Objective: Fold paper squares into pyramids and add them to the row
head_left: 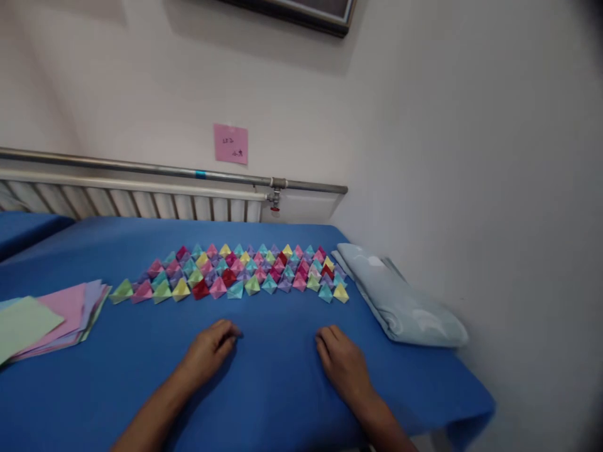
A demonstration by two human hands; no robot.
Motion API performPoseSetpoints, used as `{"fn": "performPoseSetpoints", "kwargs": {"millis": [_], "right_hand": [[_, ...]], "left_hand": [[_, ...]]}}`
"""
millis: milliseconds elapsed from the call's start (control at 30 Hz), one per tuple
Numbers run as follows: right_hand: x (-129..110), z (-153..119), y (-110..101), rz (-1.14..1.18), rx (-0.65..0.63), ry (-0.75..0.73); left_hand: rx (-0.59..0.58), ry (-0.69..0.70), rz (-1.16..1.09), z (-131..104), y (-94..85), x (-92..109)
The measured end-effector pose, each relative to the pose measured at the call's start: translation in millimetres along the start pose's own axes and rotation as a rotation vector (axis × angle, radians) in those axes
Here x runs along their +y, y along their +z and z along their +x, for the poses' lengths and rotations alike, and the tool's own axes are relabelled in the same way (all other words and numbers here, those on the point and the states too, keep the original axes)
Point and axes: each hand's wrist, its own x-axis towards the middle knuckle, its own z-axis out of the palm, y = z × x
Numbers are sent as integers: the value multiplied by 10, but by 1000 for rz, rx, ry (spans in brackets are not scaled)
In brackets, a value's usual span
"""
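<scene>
My left hand rests on the blue cloth left of the middle, its fingers curled together with nothing visible in them. To the right, my right hand lies on the same cloth, fingers bent inward and closed, also with nothing visible in them. Beyond both hands, several rows of small folded paper boats in pink, green, yellow, red, blue and purple stretch across the cloth. Neither hand touches them. At the far left lies a fanned stack of coloured paper sheets, a pale green one on top.
A folded pale blue cloth lies at the right by the wall. Behind the table are a radiator and a metal pipe. A pink note and a framed picture hang above.
</scene>
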Motion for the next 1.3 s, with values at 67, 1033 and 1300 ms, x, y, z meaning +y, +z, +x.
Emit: {"fn": "performPoseSetpoints", "kwargs": {"millis": [67,1033,1300], "right_hand": [[-20,-21,2,-24,5,-35],[-203,-163,-165,-149,-138,71],[-371,-307,-302,-349,-305,293]], "left_hand": [[41,8,40,-80,64,24],[309,48,286,-1020,171,10],[624,69,851,-1354,376,-60]]}}
